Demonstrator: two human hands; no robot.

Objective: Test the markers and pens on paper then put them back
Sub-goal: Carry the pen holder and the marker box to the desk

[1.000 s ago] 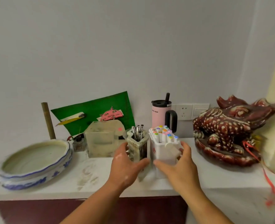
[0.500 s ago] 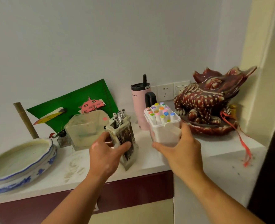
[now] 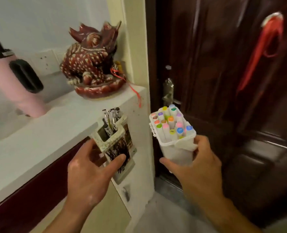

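The left hand is gripping a pen holder full of pens. Just right of it, the right hand is gripping a white box of markers.

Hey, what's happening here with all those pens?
A person holds two containers in the air, by the end of the white counter and near a dark door. The left hand grips a ceramic holder of pens; the right hand grips a white box of coloured markers. No paper is in view, so testing has not visibly started.
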